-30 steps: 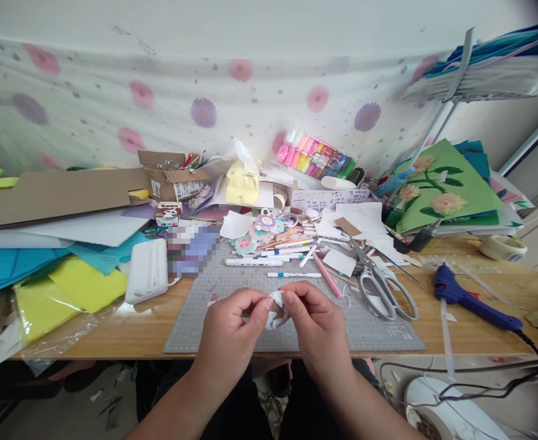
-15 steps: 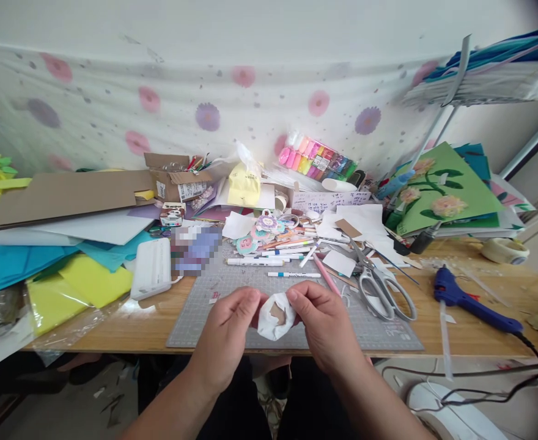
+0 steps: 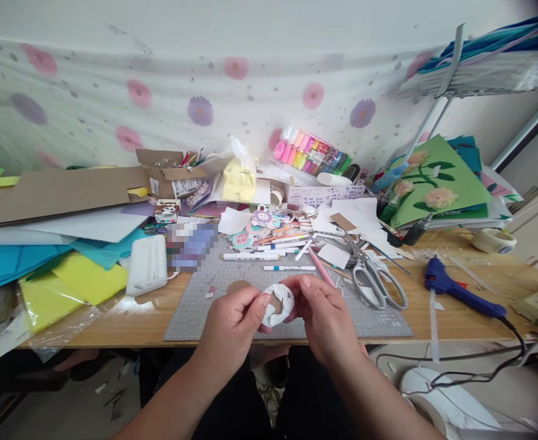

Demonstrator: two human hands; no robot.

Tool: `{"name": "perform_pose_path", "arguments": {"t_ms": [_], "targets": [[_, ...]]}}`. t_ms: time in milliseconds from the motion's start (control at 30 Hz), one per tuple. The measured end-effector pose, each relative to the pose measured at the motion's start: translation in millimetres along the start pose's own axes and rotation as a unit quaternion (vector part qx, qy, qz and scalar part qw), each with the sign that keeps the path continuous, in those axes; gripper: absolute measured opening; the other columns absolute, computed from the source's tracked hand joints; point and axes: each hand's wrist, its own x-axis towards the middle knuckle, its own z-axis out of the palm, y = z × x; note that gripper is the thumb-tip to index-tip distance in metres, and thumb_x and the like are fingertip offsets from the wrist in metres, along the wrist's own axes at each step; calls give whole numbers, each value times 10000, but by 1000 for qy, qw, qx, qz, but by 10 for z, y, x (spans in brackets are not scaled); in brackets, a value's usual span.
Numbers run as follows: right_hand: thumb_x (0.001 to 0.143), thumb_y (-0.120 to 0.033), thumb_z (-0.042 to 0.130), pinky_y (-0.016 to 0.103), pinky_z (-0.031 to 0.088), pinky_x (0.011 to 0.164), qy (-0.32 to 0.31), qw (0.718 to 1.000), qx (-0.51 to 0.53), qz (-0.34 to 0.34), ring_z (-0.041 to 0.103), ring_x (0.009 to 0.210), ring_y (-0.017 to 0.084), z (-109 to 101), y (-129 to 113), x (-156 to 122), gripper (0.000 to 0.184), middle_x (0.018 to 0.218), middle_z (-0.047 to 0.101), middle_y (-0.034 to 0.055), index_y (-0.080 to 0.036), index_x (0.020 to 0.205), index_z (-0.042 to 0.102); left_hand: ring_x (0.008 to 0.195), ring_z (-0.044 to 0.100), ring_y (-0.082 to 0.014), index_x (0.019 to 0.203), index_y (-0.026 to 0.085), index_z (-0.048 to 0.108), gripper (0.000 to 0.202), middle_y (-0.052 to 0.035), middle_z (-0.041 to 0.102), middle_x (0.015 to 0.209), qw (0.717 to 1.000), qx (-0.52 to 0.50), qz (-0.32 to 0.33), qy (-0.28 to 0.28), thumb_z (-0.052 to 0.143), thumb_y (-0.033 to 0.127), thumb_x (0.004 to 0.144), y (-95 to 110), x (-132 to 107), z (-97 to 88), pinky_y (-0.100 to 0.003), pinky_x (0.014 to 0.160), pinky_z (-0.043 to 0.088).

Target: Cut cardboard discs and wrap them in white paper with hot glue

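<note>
Bunched tighter than half a second ago, the paper (image 3: 276,304) sits between both hands over the mat's (image 3: 191,313) near edge; left hand (image 3: 232,324) and right hand (image 3: 328,318) pinch its opposite ends, equally near.

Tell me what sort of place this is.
Most likely a home craft desk. A grey cutting mat lies on the wooden table, with scissors, a blue glue gun and coloured paper sheets around it. The left hand and right hand pinch a white paper piece.
</note>
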Motion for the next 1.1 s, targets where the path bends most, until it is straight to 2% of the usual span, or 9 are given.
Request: {"name": "perform_pose_path", "arguments": {"t_ms": [233,400,467,533,700,833,933,1033,1100], "targets": [[772,-338,704,178,418,451,5,998,-62,23,500,478,79,9,-42,16,211,570,584,-29,-154,685,650,549,567,-145,570,191,543,354,21,559,557,999,28,32,-17,513,386,864,3,46,-63,-243,573,399],[818,-374,662,180,416,429,68,997,-30,-21,512,443,70,37,25,-16,232,611,587,-38,-167,724,611,696,592,-185,769,177,661,353,-34,646,716,983,-185,15,-14,427,398,915,-101,34,-83,-286,692,472],[831,-383,649,191,449,458,76,996,-28,-39,545,470,79,52,51,-34,225,639,593,-38,-175,756,611,724,601,-195,809,174,668,334,-44,656,749,976,-217,10,-17,442,399,911,-126,11,-71,-299,714,481],[834,-384,646,204,471,486,78,994,-50,-53,573,498,91,73,70,-57,219,651,600,-33,-177,771,617,722,598,-188,793,181,663,290,-32,646,741,982,-188,20,8,489,389,894,-117,-14,-56,-283,706,471],[835,-382,642,241,514,542,71,994,-63,-55,611,546,121,121,101,-111,209,653,606,-29,-179,785,622,669,577,-173,714,184,639,267,-10,614,659,996,-24,64,60,525,365,873,-48,-39,-70,-260,649,428],[877,-336,592,293,534,632,41,991,-89,-94,627,645,151,84,94,-134,155,709,629,-9,-198,818,635,777,612,-187,889,192,673,172,-27,677,806,993,1,105,54,610,340,829,-120,-30,-140,-270,727,449],[895,-230,548,336,522,722,22,955,-199,-218,629,815,194,17,60,-161,104,850,641,40,-210,875,648,877,636,-202,1047,208,638,316,-43,697,943,990,-83,90,76,693,347,769,-206,-32,-161,-285,801,477],[855,-98,547,374,508,797,4,882,-318,-349,605,934,221,-34,42,-187,202,974,618,78,-215,994,635,931,642,-201,1071,220,652,304,-51,707,1020,985,-124,64,105,665,356,799,-227,-53,-126,-284,842,484],[837,-53,543,381,517,798,-7,844,-361,-398,602,950,225,-44,53,-192,295,1017,596,92,-221,1072,606,987,637,-206,1089,231,671,294,-51,709,1075,984,-124,60,109,631,357,827,-211,-70,-86,-285,878,478]]}}
